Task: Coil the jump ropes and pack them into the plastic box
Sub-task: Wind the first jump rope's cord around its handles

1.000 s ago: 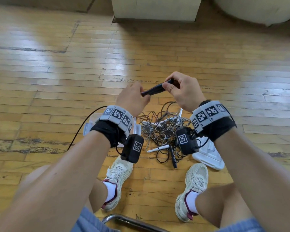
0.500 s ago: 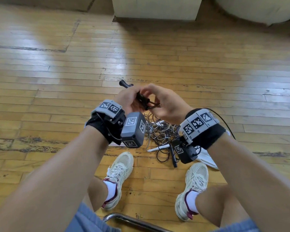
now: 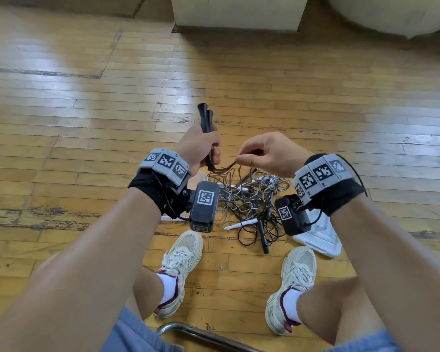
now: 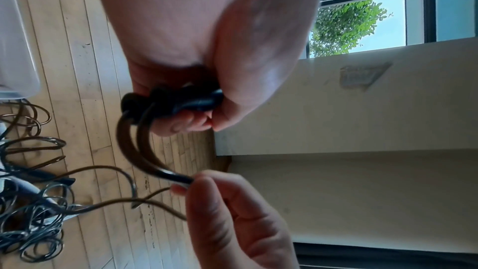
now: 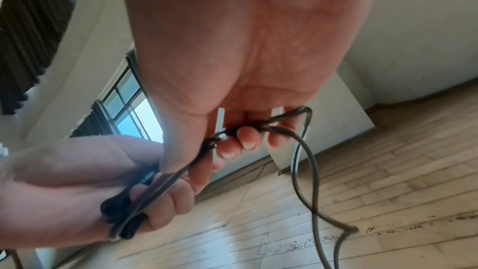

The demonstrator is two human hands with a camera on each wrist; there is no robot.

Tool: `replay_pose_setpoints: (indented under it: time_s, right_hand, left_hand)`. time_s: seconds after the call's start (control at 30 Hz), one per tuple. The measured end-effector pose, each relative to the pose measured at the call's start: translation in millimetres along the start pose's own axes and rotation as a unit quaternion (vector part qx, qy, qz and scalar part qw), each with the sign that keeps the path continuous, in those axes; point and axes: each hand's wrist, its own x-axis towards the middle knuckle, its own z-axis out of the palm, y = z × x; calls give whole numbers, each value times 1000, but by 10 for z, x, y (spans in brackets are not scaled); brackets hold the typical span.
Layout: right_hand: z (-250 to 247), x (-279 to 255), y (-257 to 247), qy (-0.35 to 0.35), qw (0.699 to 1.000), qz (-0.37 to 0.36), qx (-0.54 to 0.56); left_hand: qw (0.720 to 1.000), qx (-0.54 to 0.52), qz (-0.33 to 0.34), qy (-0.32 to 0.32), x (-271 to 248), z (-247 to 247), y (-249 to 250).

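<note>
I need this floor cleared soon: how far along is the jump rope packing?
Early. Done: both black handles paired in the left hand. In hand: the right hand pinches their cord, no coil yet. Left: the tangled pile on the floor.

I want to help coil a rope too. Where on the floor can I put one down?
Bare wooden floor stretches wide beyond and left of the hands. Crowded: the tangled rope pile before the shoes, between the plastic box and white lid.
</note>
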Motion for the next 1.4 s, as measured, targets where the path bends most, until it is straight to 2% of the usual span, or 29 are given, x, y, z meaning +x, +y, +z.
replay_pose_setpoints:
  time_s: [0.2, 0.27, 0.4, 0.53, 0.7, 0.87, 1.0, 1.1, 1.2, 1.3, 1.4]
  right_hand:
    - [30, 45, -14, 63, 996, -56, -2]
    - [18, 29, -15, 54, 997, -50, 6]
    - [18, 18, -2, 7, 1000, 12, -20]
    - [48, 35, -30, 22, 999, -11, -34]
    - [115, 52, -125, -42, 995, -28, 80]
    - [192, 80, -147, -76, 989, 11, 128]
    - [255, 98, -209, -89, 996, -4, 14]
    - [292, 150, -200, -81, 997, -3, -4]
    - [268, 143, -209, -102, 995, 1, 12]
    - [259, 152, -177, -88, 996, -1, -14]
    - [219, 124, -127, -66, 997, 3, -35]
  left_hand:
    - [995, 78, 21, -57, -48, 91, -44]
    - [996, 64, 34, -58, -50, 82, -36]
    - [996, 1, 66, -59, -34, 33, 8]
    - [995, 0, 78, -57, -48, 56, -20]
    - [994, 22, 100, -36, -51, 101, -54]
    - [990, -92, 105, -29, -18, 35, -27]
    - [982, -155, 94, -48, -36, 37, 3]
    - [988, -111, 101, -25, -44, 67, -4]
    - [993, 4, 108, 36, -3, 88, -18]
    - [983, 133, 102, 71, 47, 67, -74]
    - [969, 219, 98, 63, 65, 32, -118]
